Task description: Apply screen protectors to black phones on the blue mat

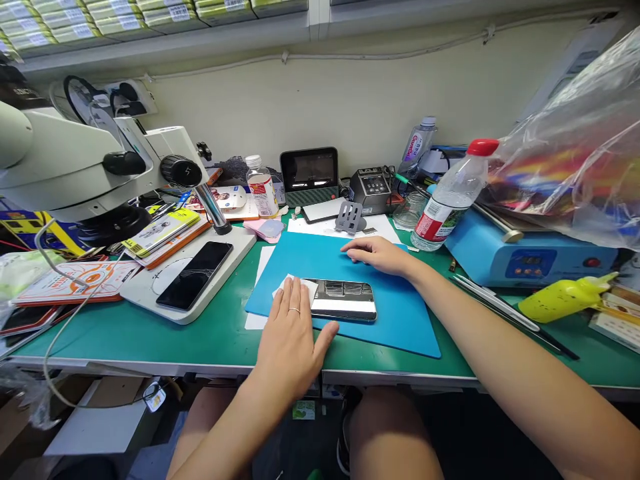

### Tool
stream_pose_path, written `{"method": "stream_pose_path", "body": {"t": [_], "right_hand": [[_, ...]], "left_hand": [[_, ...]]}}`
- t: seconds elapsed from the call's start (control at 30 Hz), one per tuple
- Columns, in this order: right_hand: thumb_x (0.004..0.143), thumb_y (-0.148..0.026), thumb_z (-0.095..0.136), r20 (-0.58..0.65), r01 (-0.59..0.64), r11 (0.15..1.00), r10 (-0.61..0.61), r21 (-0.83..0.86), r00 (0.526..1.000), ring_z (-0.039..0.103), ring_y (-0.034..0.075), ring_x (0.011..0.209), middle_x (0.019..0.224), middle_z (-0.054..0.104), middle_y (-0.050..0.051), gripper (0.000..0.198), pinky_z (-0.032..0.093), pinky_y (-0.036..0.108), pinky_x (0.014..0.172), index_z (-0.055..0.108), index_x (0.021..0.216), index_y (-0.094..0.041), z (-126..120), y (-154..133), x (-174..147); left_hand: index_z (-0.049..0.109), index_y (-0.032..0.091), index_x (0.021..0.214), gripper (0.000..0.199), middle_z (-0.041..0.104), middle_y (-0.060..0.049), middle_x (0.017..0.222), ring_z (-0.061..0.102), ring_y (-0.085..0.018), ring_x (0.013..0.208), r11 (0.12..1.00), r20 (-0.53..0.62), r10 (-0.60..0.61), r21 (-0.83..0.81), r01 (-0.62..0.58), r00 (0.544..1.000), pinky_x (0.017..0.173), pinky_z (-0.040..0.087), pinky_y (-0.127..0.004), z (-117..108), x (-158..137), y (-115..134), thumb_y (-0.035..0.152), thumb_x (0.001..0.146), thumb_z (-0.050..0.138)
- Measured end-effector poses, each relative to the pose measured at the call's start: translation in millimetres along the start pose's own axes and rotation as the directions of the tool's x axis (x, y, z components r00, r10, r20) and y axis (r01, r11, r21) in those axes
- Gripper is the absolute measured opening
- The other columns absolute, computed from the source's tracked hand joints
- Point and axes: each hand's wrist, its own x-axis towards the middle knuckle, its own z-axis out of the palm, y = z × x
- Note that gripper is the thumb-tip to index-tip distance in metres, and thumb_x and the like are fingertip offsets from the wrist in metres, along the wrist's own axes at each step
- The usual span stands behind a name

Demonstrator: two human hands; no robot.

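Note:
A phone with a glossy, reflective face (345, 303) lies lengthwise on a blue mat (310, 250). My left hand (293, 333) rests flat over the phone's left end, fingers stretched out and thumb apart. Under those fingers is a white wipe or piece of paper (311, 288), partly hidden by them. Beyond the phone, my right hand (377, 255) hovers at or rests on the mat, its fingers loosely bent with nothing visible in them; whether it touches the mat I cannot tell.
At left, a microscope (55, 153) overhangs its white base (185, 317), where a black phone (196, 275) lies. A red-capped bottle (450, 200), a blue machine (540, 250), tweezers (515, 313) and a yellow squeeze bottle (563, 300) stand or lie right. A small screen (310, 172) is behind.

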Motion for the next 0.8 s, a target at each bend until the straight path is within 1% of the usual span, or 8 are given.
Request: {"method": "stream_pose_path", "body": {"t": [0.1,0.2,0.33,0.43,0.53,0.63,0.73,0.8], "right_hand": [[0.085,-0.051,0.059,-0.003,-0.009,1.000,0.009,-0.012,1.000,0.063,0.020,0.078,0.081,0.071,0.007,0.050,0.045,0.034,0.074,0.073,0.115,-0.014,-0.2,-2.5,-0.3],[0.084,-0.051,0.059,-0.007,-0.007,1.000,0.007,-0.012,1.000,0.064,0.021,0.078,0.081,0.072,0.007,0.050,0.046,0.034,0.075,0.074,0.114,-0.013,0.0,-3.6,0.3],[0.084,-0.050,0.060,-0.018,0.007,1.000,-0.007,0.010,1.000,0.064,0.021,0.078,0.080,0.072,0.006,0.049,0.047,0.034,0.074,0.074,0.112,-0.013,0.8,-1.3,1.3],[0.085,-0.049,0.058,-0.027,0.015,1.000,-0.015,0.018,1.000,0.064,0.020,0.078,0.081,0.072,0.007,0.048,0.046,0.033,0.073,0.074,0.113,-0.014,1.6,1.5,1.2],[0.086,-0.050,0.057,-0.033,0.025,0.999,-0.024,0.031,0.999,0.064,0.020,0.077,0.084,0.072,0.007,0.048,0.047,0.033,0.072,0.074,0.114,-0.014,1.7,3.2,0.7],[0.085,-0.050,0.058,-0.028,0.028,0.999,-0.027,0.030,0.999,0.064,0.020,0.076,0.084,0.072,0.007,0.049,0.047,0.033,0.072,0.074,0.114,-0.014,1.2,3.3,0.7],[0.085,-0.051,0.058,-0.022,0.019,1.000,-0.019,0.008,1.000,0.063,0.020,0.077,0.084,0.073,0.007,0.050,0.046,0.033,0.073,0.074,0.115,-0.014,0.9,2.3,1.1],[0.086,-0.051,0.057,-0.016,0.019,1.000,-0.019,-0.003,1.000,0.063,0.020,0.078,0.084,0.072,0.007,0.050,0.046,0.034,0.073,0.073,0.116,-0.014,0.9,1.4,1.4]], "left_hand": [[0.033,-0.006,0.151,0.084,0.025,-0.028,0.160,0.022,-0.038,0.151,1.000,-0.007,0.016,-0.024,-0.016,1.000,0.121,0.030,-0.053,0.9,-7.4,16.3,0.061,0.102,0.025],[0.035,-0.005,0.151,0.087,0.025,-0.028,0.160,0.023,-0.038,0.151,0.995,-0.021,0.053,-0.082,-0.055,0.998,0.121,0.031,-0.051,2.5,-6.7,42.8,0.065,0.100,0.025],[0.034,-0.005,0.151,0.093,0.027,-0.028,0.159,0.024,-0.040,0.150,0.989,-0.011,0.094,-0.114,-0.095,0.996,0.121,0.030,-0.052,1.1,8.0,79.7,0.070,0.097,0.026],[0.033,-0.006,0.151,0.094,0.029,-0.028,0.159,0.025,-0.038,0.150,0.985,0.013,0.123,-0.124,-0.120,0.992,0.121,0.030,-0.050,-2.9,24.3,93.8,0.070,0.098,0.024],[0.034,-0.007,0.151,0.091,0.031,-0.028,0.157,0.026,-0.037,0.150,0.982,0.039,0.137,-0.140,-0.130,0.990,0.122,0.029,-0.049,-6.0,37.5,86.5,0.067,0.100,0.022],[0.034,-0.008,0.150,0.089,0.030,-0.029,0.158,0.024,-0.038,0.151,0.989,0.060,0.084,-0.130,-0.076,0.995,0.123,0.027,-0.050,-7.3,39.4,59.9,0.065,0.100,0.023],[0.034,-0.007,0.151,0.085,0.026,-0.028,0.160,0.022,-0.037,0.151,0.993,0.066,0.038,-0.111,-0.030,0.997,0.122,0.027,-0.050,-8.1,24.9,29.0,0.062,0.102,0.024],[0.031,-0.006,0.152,0.084,0.023,-0.028,0.161,0.020,-0.037,0.152,0.995,0.063,0.027,-0.093,-0.021,0.998,0.122,0.028,-0.050,-8.0,8.8,16.2,0.061,0.102,0.025]]}}
